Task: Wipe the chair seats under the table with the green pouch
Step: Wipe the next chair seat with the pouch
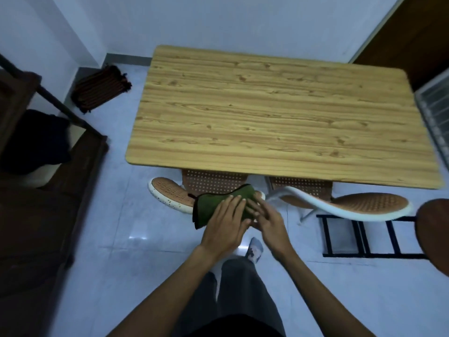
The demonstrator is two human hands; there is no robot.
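The green pouch (211,207), dark-edged with a small red tab, is held in front of me over the back of the left chair (170,193). My left hand (224,227) lies flat on top of it, fingers spread. At its right end my right hand (268,222) pinches it with the fingertips. Two chairs with orange perforated seats and white rims are tucked under the near edge of the wooden table (274,113). The left chair's seat (213,182) and the right chair's seat (301,186) show only as narrow strips. The right chair's back (364,204) curves toward me.
A dark wooden bed frame (60,166) with a black bundle stands at the left. A dark striped mat (102,87) lies on the tiled floor by the far wall. A black metal rack (364,237) and a round brown seat (435,234) are at the right. My legs stand below.
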